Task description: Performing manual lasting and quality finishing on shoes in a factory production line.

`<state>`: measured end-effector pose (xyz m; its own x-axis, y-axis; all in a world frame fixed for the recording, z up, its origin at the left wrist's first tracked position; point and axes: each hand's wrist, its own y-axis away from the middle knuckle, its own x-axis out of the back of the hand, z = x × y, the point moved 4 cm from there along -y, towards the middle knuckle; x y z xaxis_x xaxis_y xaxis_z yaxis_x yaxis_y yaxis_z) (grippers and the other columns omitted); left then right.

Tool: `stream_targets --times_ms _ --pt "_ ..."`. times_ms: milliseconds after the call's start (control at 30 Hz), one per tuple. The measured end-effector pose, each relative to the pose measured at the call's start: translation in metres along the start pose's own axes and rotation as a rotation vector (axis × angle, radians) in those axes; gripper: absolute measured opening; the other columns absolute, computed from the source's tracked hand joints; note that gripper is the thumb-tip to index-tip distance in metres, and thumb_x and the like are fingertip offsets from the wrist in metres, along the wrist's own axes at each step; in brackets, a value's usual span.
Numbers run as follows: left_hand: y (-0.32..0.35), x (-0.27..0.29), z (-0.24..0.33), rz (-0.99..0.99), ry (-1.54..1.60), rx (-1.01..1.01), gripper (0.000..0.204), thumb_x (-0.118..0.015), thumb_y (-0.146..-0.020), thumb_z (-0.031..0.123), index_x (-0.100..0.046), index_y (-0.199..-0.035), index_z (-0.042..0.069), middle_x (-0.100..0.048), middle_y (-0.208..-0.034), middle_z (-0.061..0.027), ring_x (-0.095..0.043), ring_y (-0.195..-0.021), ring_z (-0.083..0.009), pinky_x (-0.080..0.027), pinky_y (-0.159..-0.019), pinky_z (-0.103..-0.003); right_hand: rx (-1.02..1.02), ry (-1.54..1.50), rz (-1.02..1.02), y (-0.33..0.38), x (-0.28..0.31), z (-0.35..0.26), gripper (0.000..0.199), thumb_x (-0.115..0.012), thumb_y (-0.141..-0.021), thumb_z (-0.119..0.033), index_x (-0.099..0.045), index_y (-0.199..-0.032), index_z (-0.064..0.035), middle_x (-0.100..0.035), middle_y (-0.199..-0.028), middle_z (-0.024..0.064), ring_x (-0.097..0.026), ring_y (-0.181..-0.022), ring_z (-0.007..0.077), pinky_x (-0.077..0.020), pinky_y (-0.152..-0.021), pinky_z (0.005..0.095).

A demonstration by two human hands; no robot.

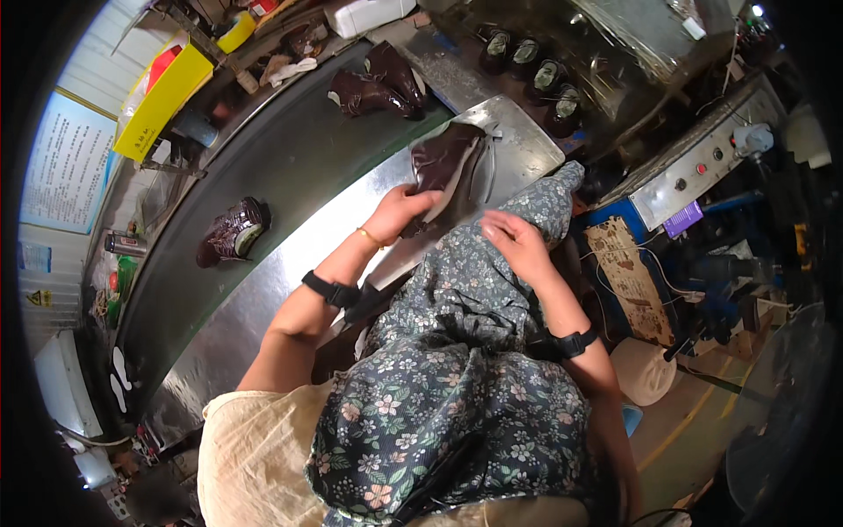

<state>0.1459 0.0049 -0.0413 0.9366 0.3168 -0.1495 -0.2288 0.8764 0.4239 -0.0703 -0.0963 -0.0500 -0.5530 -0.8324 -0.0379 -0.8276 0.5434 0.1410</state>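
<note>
— Fingers?
— Left hand (397,211) fingers curl around the dark brown boot upper (446,167), which lies on the steel table (527,140). Right hand (518,244) fingers are spread loosely, resting on the floral apron (439,386), just beside the upper.
— Beyond the upper?
— Two brown boots (378,83) on the dark conveyor belt (281,167).

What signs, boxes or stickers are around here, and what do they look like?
Blue poster: far left wall, rectangular, pale frame.
Yellow triangle sticker: left wall, lower down.
Yellow box: upper left shelf, red inside.
Purple tag: right, on the grey machine.
</note>
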Motion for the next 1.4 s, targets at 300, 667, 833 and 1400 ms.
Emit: stream_targets --times_ms 300,667,833,1400 --pt "0.092 -0.142 0.041 -0.377 -0.664 -0.576 0.087 -0.076 -0.079 0.032 -0.031 -0.142 -0.009 -0.047 -0.135 -0.0277 -0.05 -0.126 -0.031 -0.04 -0.103 -0.035 0.288 -0.4 0.339 0.069 0.013 -0.102 0.1 -0.065 -0.071 0.009 -0.013 -0.154 -0.0121 -0.048 -0.134 0.006 -0.053 -0.109 0.0147 -0.045 -0.091 0.028" --pt "0.061 -0.144 0.017 -0.503 -1.068 -0.735 0.045 -0.07 -0.083 0.023 -0.06 -0.123 0.004 -0.067 -0.093 -0.0206 -0.065 -0.081 -0.036 -0.053 -0.071 -0.039 0.133 1.186 1.396 0.313 0.342 -0.211 0.073 -0.077 -0.062 -0.016 -0.058 -0.132 -0.0254 -0.043 -0.142 0.0261 -0.047 -0.129 0.0349 -0.0392 -0.104 0.0345" --pt "0.056 -0.128 0.011 -0.369 -1.132 -0.549 0.041 -0.068 -0.084 0.022 -0.061 -0.119 0.003 -0.068 -0.099 -0.021 -0.066 -0.083 -0.037 -0.054 -0.074 -0.039 -0.273 1.08 1.514 0.335 0.41 -0.24 0.075 -0.074 -0.059 -0.022 -0.058 -0.133 -0.0256 -0.05 -0.138 0.0205 -0.059 -0.114 0.028 -0.0464 -0.093 0.0351" --pt "0.075 -0.162 0.002 -0.448 -1.188 -0.606 0.041 -0.067 -0.085 0.026 -0.061 -0.121 0.007 -0.067 -0.103 -0.0184 -0.067 -0.082 -0.0358 -0.054 -0.071 -0.041 -0.549 1.415 1.311 0.289 0.391 -0.202 0.085 -0.069 -0.07 -0.051 -0.035 -0.146 -0.0353 -0.025 -0.152 0.0232 -0.041 -0.124 0.0525 -0.0409 -0.102 0.0505"
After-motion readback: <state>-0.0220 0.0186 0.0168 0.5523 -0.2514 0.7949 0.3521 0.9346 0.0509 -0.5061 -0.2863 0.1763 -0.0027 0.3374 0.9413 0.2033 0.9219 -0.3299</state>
